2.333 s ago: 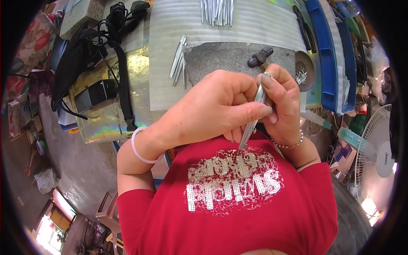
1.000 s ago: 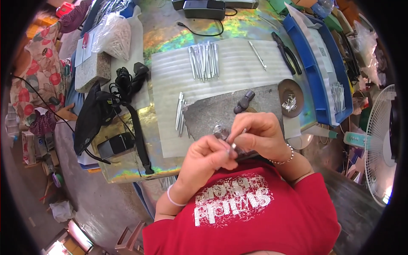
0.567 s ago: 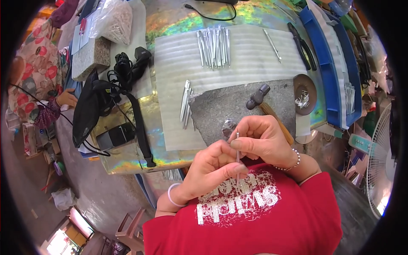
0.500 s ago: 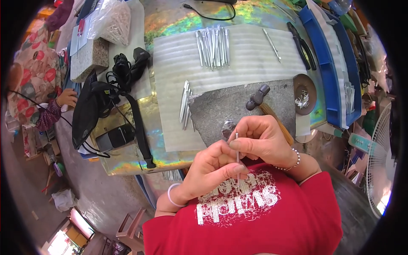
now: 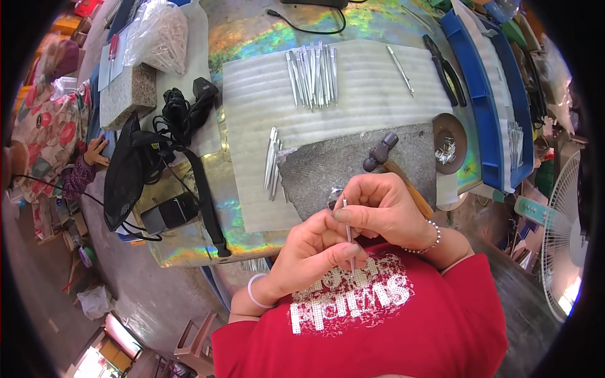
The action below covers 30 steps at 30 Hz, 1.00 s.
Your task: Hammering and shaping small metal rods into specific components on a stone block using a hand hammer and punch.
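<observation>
In front of my chest, both hands are closed on one slim silver metal rod (image 5: 349,232). My right hand (image 5: 384,211) pinches its upper end between thumb and fingers. My left hand (image 5: 315,246) grips it lower down, and its tip pokes out below the thumb. The rod stands nearly upright, tilted slightly. Just beyond my hands is a dark grey stone slab (image 5: 328,157). A ball-peen hammer (image 5: 381,152) lies on it, its wooden handle partly behind my right hand. A small shiny piece (image 5: 335,194) on the slab is partly hidden by my fingers.
Similar silver rods lie in a large bunch (image 5: 313,75) and a smaller bunch (image 5: 273,162) on white foam. A single rod (image 5: 400,70), pliers (image 5: 446,70), a brown dish (image 5: 450,151) of small metal pieces and blue trays (image 5: 476,94) are rightward. A black bag (image 5: 129,176) lies left, near another person's hand (image 5: 96,151).
The rod in my hands has tilted, its upper end moving a little left. The other person's hand at the left has shifted and its fingers are spread. The view has shifted slightly.
</observation>
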Motion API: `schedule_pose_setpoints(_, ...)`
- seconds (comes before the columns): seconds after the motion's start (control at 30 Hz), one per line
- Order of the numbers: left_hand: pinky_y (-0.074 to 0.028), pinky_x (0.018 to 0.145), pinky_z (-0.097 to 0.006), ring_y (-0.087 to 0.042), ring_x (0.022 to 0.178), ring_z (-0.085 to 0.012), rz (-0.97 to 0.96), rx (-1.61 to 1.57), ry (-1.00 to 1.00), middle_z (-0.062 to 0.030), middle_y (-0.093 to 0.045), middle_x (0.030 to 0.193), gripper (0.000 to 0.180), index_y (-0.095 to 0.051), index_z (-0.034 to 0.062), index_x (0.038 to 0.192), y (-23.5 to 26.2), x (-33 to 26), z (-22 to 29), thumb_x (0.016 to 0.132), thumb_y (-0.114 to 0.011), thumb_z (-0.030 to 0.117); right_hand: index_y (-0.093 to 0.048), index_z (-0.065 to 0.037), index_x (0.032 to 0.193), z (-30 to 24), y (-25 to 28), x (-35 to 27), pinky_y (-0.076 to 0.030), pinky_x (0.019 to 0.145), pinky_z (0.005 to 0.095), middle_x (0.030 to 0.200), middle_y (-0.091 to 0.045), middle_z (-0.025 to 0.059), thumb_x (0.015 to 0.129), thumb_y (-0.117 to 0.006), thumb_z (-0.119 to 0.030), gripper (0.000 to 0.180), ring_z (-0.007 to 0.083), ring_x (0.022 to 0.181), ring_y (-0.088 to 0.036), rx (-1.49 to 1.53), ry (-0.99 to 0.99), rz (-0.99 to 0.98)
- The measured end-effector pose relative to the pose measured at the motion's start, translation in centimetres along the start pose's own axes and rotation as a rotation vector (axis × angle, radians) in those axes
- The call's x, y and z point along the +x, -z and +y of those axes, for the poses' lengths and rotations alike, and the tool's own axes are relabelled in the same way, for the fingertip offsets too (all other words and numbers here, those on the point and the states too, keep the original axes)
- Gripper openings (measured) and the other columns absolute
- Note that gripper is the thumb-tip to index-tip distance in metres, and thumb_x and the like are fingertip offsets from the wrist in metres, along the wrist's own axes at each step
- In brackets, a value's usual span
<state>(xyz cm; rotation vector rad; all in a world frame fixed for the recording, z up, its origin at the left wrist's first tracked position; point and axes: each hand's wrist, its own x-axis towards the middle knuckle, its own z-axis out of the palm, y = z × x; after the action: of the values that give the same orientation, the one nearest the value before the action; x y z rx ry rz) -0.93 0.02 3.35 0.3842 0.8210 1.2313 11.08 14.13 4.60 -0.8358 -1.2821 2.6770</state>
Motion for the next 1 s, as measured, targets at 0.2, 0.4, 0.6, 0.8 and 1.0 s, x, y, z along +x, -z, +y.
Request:
schedule_pose_setpoints(0.2,-0.052,0.066,-0.025,-0.064,0.080,-0.0143,0.009,-0.042,0.025,-0.0139,-0.066,0.089,0.014,-0.044,0.0011,0.100,0.0,0.3,-0.1,0.093,-0.054,0.007,-0.058,0.000,0.090,0.0,0.2,0.0,-0.030,0.043,0.0174,0.067,-0.059,0.0026,0.089,-0.061,-0.008,0.008,0.0024,0.050,-0.045,0.004,0.023,0.006)
schedule_pose_setpoints(0.4,-0.056,0.073,-0.030,-0.066,0.080,-0.0178,0.159,-0.146,-0.097,-0.0127,-0.063,0.093,0.022,-0.046,0.0012,0.111,0.3,0.7,0.6,0.091,-0.054,0.003,-0.058,0.000,0.093,-0.5,0.9,-0.1,-0.040,0.047,0.0170,0.071,-0.060,0.0021,0.089,-0.061,-0.007,0.009,0.0036,0.054,-0.052,-0.067,0.239,0.125)
schedule_pose_setpoints(0.6,-0.050,0.062,-0.025,-0.060,0.067,-0.0148,0.325,-0.402,-0.317,-0.0061,-0.060,0.079,0.016,-0.053,0.0032,0.106,0.6,-0.8,3.0,0.092,-0.054,0.011,-0.058,0.002,0.099,-0.3,-1.1,-0.8,-0.051,0.056,0.0203,0.084,-0.064,0.0070,0.084,-0.063,0.004,0.017,0.0087,0.067,-0.062,-0.121,0.316,0.004)
schedule_pose_setpoints(0.8,-0.051,0.068,-0.024,-0.058,0.076,-0.0110,0.302,0.026,-0.483,-0.0049,-0.058,0.095,0.019,-0.060,0.0019,0.104,1.1,1.2,5.5,0.095,-0.053,0.017,-0.055,0.002,0.106,0.0,0.9,-3.1,-0.051,0.060,0.0221,0.082,-0.065,0.0086,0.079,-0.062,0.006,0.028,0.0104,0.069,-0.063,-0.455,0.443,0.095)
schedule_pose_setpoints(1.0,-0.051,0.066,-0.023,-0.059,0.074,-0.0089,0.415,0.423,-0.502,-0.0026,-0.061,0.083,0.022,-0.060,0.0000,0.108,2.8,2.9,10.1,0.094,-0.055,0.016,-0.057,0.003,0.098,-1.2,3.7,-5.9,-0.048,0.053,0.0190,0.079,-0.062,0.0072,0.083,-0.057,0.005,0.015,0.0085,0.064,-0.059,-0.406,0.454,0.288)
